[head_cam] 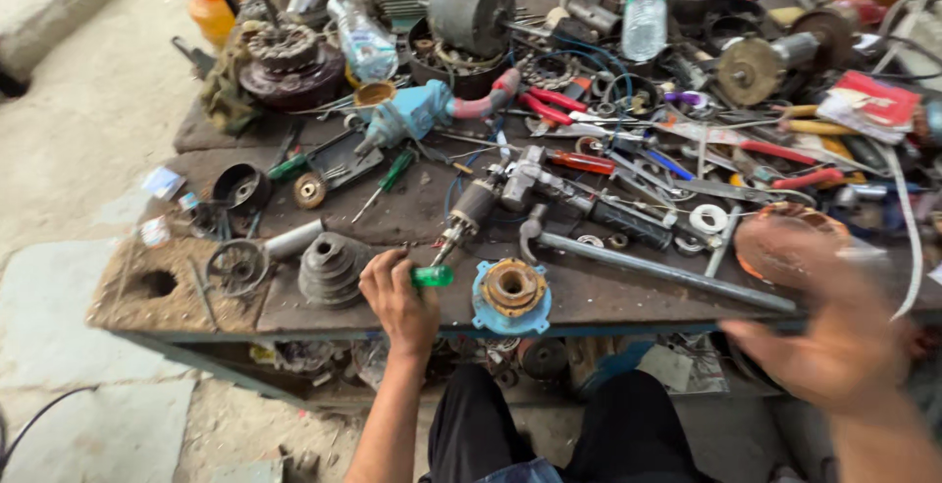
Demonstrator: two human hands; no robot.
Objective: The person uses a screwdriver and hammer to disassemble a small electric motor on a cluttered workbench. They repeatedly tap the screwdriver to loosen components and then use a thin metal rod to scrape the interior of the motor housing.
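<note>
Green-handled screwdriver (432, 275), translucent plastic grip on a thin steel shaft | sits at the workbench's (235, 306) near edge, 9 o'clock of a blue flanged housing (510, 296) | my left hand (397, 301) has fingers wrapped round the grip | right hand (834, 341) blurred, fingers can't tell | I judge it light, stiff, best held by the grip.

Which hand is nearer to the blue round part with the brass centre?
Left. The left hand is just beside the blue round part, on its left; the right hand, blurred, is farther away on its right.
</note>
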